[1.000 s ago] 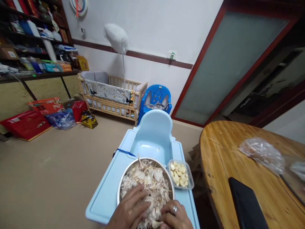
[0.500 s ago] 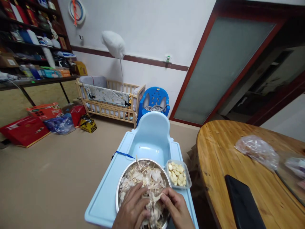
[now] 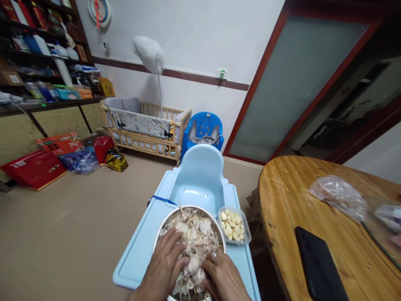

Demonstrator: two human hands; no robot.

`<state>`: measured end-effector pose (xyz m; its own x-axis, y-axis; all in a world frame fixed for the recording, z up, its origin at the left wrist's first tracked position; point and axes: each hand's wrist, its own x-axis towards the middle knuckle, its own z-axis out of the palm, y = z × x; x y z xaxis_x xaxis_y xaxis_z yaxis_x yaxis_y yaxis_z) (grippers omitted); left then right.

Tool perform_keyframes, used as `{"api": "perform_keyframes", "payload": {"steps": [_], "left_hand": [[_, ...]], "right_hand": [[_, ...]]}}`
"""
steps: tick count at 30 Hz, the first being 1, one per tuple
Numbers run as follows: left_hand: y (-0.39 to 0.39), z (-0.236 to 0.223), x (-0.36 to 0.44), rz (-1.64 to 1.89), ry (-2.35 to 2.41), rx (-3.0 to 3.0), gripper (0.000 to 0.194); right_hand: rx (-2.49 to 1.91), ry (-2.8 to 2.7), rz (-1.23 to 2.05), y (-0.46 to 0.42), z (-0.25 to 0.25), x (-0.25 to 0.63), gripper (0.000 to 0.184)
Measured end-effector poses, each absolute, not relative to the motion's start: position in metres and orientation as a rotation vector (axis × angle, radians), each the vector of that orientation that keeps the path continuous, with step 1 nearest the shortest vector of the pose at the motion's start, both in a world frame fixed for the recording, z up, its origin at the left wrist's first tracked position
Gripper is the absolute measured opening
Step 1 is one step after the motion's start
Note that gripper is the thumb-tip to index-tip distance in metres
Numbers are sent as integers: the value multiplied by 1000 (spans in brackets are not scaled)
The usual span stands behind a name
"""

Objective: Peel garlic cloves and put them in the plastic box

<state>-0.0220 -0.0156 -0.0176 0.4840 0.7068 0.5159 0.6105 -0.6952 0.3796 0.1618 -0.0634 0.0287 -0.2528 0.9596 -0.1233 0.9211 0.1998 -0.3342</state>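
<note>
Beneath left hand (image 3: 164,259), bowl rim (image 3: 221,234) partly hidden

left hand (image 3: 165,262) palm-down, right hand (image 3: 224,271) curled

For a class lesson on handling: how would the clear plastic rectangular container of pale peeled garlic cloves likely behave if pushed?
The container would probably slide rather than roll, given its straight sides. It might tip, sitting at the edge of the pale-blue plastic tray. Its loose cloves could spill, as no lid shows.
</note>
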Motion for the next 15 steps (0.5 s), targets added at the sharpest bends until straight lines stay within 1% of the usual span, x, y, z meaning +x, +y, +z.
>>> {"api": "perform_keyframes", "payload": {"steps": [5,12,15], "left_hand": [[-14,-17,-24,1043,1149,2562,19],[-15,-3,-31,929,1054,2515,22],[-17,2,-32,827,932,2535,28]], "right_hand": [[-1947,-2414,492,-56,25,155,12],[-1774,-2429,499,-57,17,162,15],[-1744,-2413,528,-57,16,165,15]]}}
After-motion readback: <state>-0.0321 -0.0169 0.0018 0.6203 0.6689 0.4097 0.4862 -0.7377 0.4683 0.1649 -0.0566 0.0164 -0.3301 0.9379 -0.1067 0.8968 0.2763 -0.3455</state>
